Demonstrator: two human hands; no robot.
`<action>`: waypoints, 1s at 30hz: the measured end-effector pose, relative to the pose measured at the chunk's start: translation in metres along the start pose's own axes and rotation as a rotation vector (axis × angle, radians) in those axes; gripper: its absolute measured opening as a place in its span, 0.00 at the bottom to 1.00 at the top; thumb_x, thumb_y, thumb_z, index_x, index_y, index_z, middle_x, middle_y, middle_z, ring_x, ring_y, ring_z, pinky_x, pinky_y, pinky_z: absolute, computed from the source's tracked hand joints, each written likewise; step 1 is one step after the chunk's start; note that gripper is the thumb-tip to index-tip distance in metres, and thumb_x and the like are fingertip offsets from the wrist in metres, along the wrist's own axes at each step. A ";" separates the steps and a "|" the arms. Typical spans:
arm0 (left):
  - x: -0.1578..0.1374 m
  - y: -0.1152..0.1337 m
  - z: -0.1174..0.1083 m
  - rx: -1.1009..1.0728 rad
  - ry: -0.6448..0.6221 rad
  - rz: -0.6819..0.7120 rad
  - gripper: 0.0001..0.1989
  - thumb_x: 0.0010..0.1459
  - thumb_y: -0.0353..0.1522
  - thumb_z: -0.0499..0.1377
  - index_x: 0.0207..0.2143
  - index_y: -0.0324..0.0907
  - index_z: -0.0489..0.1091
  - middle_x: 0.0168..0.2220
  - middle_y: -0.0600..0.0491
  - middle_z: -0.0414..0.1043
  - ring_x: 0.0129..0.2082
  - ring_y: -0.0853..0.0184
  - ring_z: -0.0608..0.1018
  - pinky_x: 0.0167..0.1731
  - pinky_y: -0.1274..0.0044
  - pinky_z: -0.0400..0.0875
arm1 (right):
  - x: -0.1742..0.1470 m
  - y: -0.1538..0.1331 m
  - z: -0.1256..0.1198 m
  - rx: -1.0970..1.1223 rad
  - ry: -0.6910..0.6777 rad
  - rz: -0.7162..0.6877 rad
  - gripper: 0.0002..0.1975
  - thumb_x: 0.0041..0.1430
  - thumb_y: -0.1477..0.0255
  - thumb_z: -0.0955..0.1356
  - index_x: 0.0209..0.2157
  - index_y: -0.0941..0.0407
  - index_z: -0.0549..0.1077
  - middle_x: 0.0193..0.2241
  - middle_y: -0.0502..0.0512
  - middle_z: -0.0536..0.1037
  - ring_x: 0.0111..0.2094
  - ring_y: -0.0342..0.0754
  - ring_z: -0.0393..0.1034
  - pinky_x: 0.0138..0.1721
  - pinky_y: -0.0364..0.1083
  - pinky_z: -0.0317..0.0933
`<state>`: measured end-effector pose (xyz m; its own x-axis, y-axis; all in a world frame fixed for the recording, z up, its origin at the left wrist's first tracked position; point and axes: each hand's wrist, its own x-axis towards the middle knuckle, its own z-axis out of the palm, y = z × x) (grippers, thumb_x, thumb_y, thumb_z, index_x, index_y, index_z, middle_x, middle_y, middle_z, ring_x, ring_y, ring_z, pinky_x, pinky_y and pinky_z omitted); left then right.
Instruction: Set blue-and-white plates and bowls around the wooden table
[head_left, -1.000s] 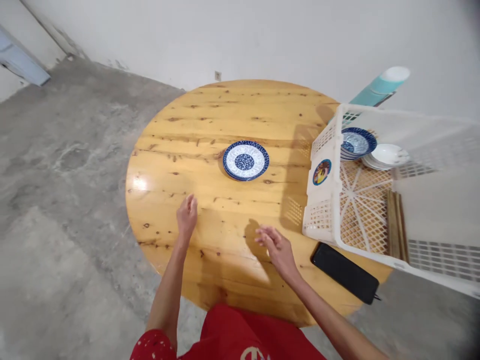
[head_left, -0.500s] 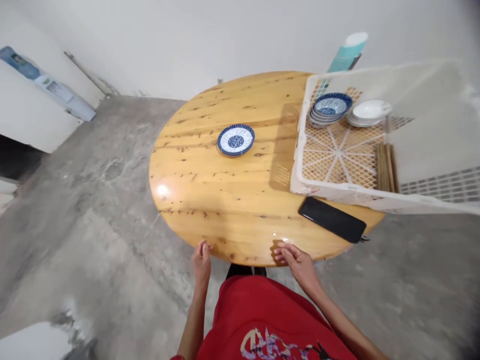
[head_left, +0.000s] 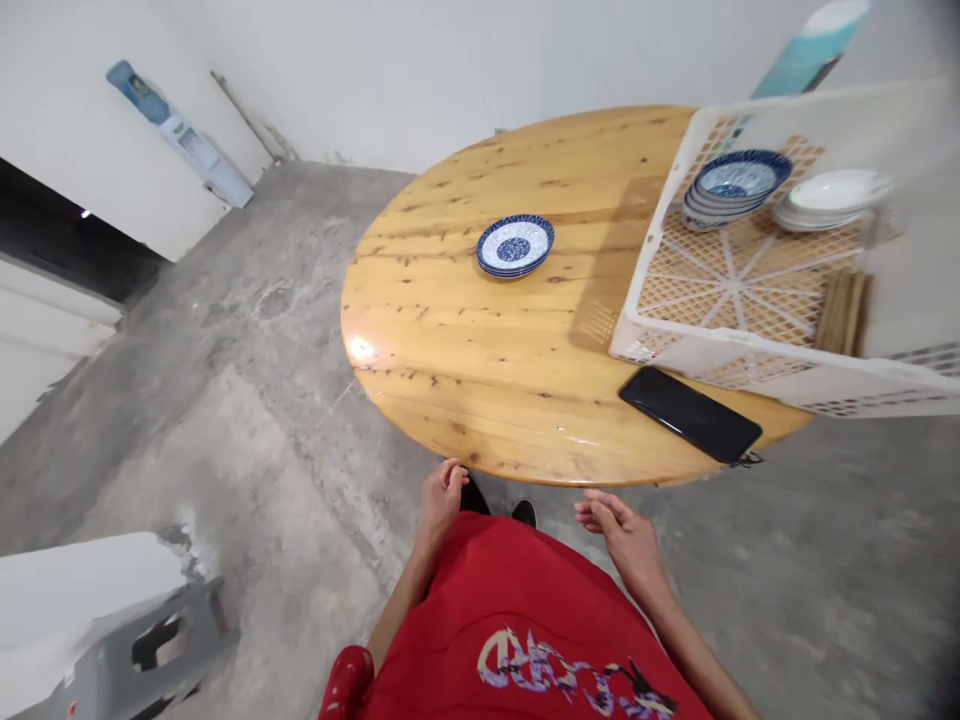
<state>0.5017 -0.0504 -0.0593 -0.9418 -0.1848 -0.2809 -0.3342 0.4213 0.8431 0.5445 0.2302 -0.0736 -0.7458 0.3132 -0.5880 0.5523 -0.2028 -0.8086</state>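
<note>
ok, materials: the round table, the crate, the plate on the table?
Round table: wood planks, likely pine, glossy varnish; knots, grain and a glare spot show. Crate: white moulded plastic, judging by its lattice walls and floor. Blue-and-white plate: probably glazed ceramic, printed pattern, smooth sheen.

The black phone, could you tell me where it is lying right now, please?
The black phone lies flat near the table's near right edge, just in front of the white crate, ahead of the right hand.
</note>
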 end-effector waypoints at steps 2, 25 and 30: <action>0.013 0.002 0.001 0.027 -0.026 0.053 0.16 0.64 0.38 0.50 0.41 0.43 0.75 0.36 0.50 0.81 0.34 0.64 0.83 0.38 0.74 0.77 | -0.002 0.006 0.000 0.001 0.018 0.002 0.27 0.38 0.51 0.75 0.35 0.57 0.77 0.27 0.58 0.82 0.26 0.51 0.77 0.30 0.48 0.71; 0.181 -0.068 -0.223 0.052 -0.094 -0.048 0.21 0.59 0.46 0.52 0.42 0.43 0.74 0.38 0.46 0.83 0.37 0.56 0.85 0.41 0.67 0.78 | 0.006 -0.046 0.240 -0.117 0.054 -0.057 0.29 0.41 0.43 0.72 0.33 0.55 0.77 0.27 0.58 0.81 0.28 0.53 0.77 0.30 0.50 0.71; 0.222 -0.050 -0.227 0.105 -0.151 0.058 0.20 0.59 0.46 0.51 0.41 0.45 0.74 0.38 0.47 0.83 0.40 0.55 0.85 0.44 0.66 0.76 | 0.024 -0.080 0.228 -0.254 0.089 -0.132 0.26 0.47 0.46 0.69 0.32 0.55 0.78 0.29 0.58 0.82 0.29 0.54 0.78 0.33 0.50 0.71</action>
<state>0.3176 -0.3141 -0.0599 -0.9519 -0.0259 -0.3054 -0.2739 0.5191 0.8096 0.3978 0.0420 -0.0281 -0.7880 0.4035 -0.4651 0.5368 0.0804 -0.8399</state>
